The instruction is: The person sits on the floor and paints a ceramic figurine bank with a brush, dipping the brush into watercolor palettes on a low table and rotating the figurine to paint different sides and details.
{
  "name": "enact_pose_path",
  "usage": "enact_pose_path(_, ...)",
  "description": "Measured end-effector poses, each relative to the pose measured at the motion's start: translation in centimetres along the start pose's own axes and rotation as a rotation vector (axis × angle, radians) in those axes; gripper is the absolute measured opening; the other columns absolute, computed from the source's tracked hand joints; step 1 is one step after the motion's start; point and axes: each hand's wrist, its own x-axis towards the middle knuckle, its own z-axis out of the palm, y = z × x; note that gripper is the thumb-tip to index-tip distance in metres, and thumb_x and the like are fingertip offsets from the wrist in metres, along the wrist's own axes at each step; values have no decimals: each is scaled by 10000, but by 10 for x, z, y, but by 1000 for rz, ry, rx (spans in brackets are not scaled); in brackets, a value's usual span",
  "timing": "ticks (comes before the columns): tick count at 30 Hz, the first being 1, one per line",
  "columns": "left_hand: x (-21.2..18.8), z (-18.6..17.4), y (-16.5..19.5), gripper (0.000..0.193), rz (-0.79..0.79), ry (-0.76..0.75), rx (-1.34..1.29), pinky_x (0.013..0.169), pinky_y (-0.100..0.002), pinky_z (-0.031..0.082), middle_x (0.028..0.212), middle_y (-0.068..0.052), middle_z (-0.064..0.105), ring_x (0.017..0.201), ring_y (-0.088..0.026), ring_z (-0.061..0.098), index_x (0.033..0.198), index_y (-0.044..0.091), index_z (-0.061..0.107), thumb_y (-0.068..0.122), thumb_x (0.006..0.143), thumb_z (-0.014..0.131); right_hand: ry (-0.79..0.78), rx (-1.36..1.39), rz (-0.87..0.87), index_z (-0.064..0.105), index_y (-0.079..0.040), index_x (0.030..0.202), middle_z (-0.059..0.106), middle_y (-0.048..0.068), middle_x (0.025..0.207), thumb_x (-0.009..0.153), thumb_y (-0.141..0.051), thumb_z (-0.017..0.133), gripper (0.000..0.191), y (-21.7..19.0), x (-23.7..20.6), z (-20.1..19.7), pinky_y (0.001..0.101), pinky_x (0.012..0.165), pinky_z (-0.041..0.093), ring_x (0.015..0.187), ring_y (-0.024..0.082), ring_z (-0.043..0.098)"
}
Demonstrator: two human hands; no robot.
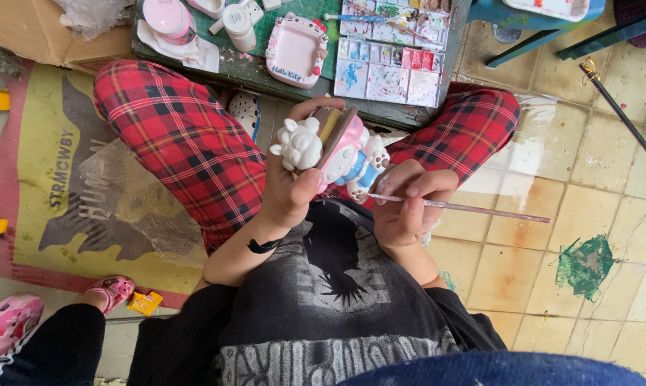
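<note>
From the head view, we are gripping the small white, pink and blue ceramic cat figurine in our left hand, tilting it above our lap so our right hand, pinching the thin pale paintbrush, is reaching its underside near the paint-stained green bench.

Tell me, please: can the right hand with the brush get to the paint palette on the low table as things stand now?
Probably yes. The right hand holds the brush beside the figurine; the paint palette lies just beyond, with nothing between.
</note>
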Motion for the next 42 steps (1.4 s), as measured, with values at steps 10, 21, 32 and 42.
enact_pose_path(10, 0, -1, -1, 767, 33, -7, 41, 1086, -281, 496, 1384, -95, 567, 1192, -141, 590, 1444, -32, 482, 496, 924, 680, 1, -26, 1, 384, -126, 1113, 546, 118, 891, 1060, -237, 537, 196, 0, -1, -1, 285, 631, 456, 627, 141, 461)
enact_pose_path(21, -2, -2, -5, 765, 36, -2, 45, 1075, -283, 498, 1400, -93, 558, 1217, -143, 606, 1418, -37, 495, 521, 932, 687, -9, -63, 27, 380, -122, 1110, 546, 123, 911, 1066, -229, 517, 180, -1, -5, -4, 279, 633, 451, 634, 141, 453)
enact_pose_path(32, -5, -1, -2, 772, 28, -3, 50, 1082, -288, 505, 1368, -95, 586, 1219, -150, 615, 1431, -32, 483, 506, 918, 689, 4, -70, 43, 380, -117, 1109, 541, 126, 910, 1072, -228, 525, 186, -3, -9, -3, 290, 647, 448, 652, 156, 456)
enact_pose_path(42, -5, -1, -1, 776, 14, -6, 34, 1081, -285, 500, 1349, -100, 589, 1169, -143, 588, 1437, -31, 479, 493, 907, 696, 15, -35, 58, 380, -120, 1117, 544, 121, 903, 1074, -247, 554, 219, -3, -8, -2, 280, 670, 465, 670, 156, 470)
